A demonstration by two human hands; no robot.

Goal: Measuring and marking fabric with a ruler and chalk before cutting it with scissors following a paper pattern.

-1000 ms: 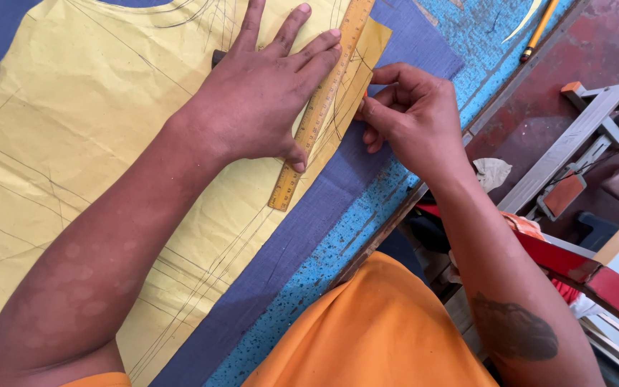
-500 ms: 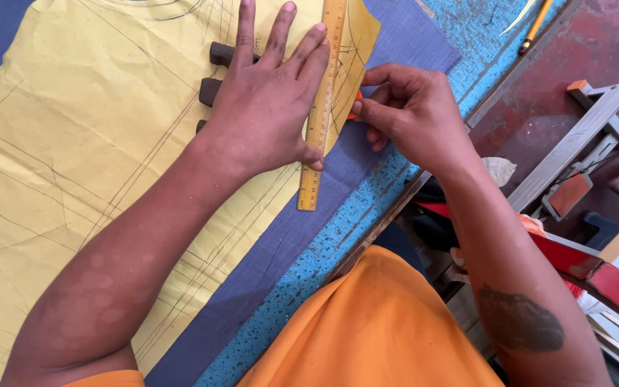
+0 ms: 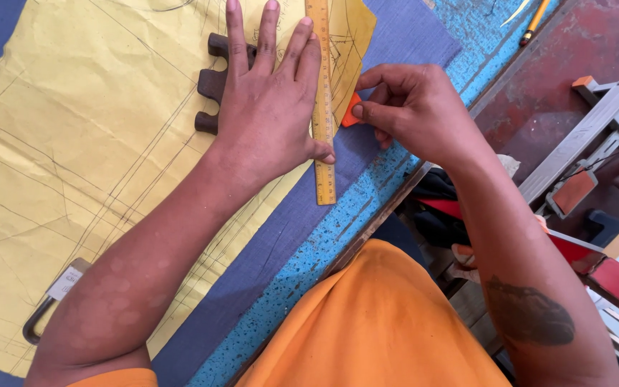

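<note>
While the left hand (image 3: 270,118) lies flat with its fingers spread, these entries apply:

Left hand: palm down on the yellow paper pattern (image 3: 87,150), fingers wide; the thumb side presses the wooden ruler (image 3: 322,107) onto the paper. It grips nothing, it only weighs things down.

Right hand: (image 3: 413,107) fingers narrow, pinched on a small orange chalk piece (image 3: 351,111); its tip sits just beside the ruler's right edge.

Ruler: near the right edge of the tabletop (image 3: 367,215), running almost straight away from the person. Its near end overhangs the paper onto the blue-grey cloth (image 3: 281,236).

Change: half a second ago and a second ago the ruler lay slanted, top leaning right; now it is close to upright in the view. The left hand has slid further up the paper, uncovering more of the dark notched wooden block (image 3: 213,82) at its left.

Judgement: the straightedge looks set and pinned, and the chalk has closed to its edge, so marking along it seems to be the step in hand.

Other: a dark metal handle with a tag (image 3: 51,304) lies on the paper toward the near left corner.
</note>
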